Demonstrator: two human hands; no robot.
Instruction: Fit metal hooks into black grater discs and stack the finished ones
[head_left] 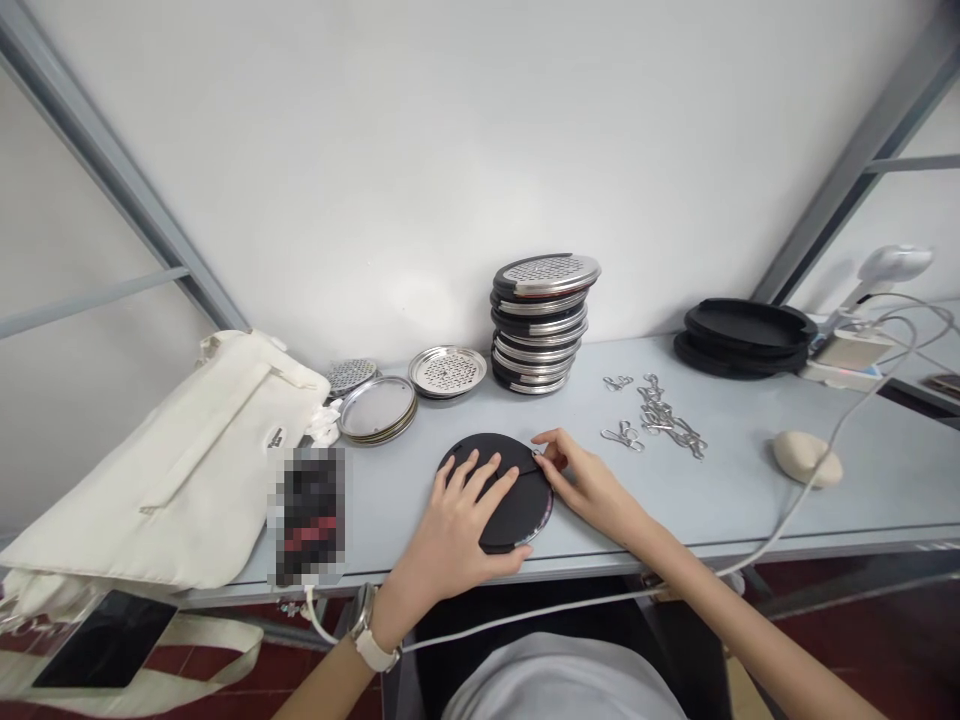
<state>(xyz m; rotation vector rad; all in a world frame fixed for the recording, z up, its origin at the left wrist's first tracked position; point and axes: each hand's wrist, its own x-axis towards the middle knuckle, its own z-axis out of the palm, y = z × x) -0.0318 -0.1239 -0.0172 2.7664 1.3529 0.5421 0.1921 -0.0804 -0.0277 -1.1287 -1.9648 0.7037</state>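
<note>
A black round disc (517, 505) lies on the grey table near its front edge, with a straight seam across its top. My left hand (465, 520) is open and rests flat on the disc, fingers spread, the thumb at the near rim. At the disc's right rim, my right hand (574, 480) is closed in a pinch, fingertips by the end of the seam. Something small and dark shows at those fingertips, too small to name. Behind the disc stands a tall stack of round metal-and-black discs (540, 325), the top one with a perforated face.
Perforated metal discs (448, 371) and plain metal rings (377, 408) lie left of the stack. Metal clips (664, 415) are scattered to the right. Black round trays (746, 335), a beige object (806, 458) and a white cable (795, 510) lie further right. A cream bag (187, 460) occupies the left.
</note>
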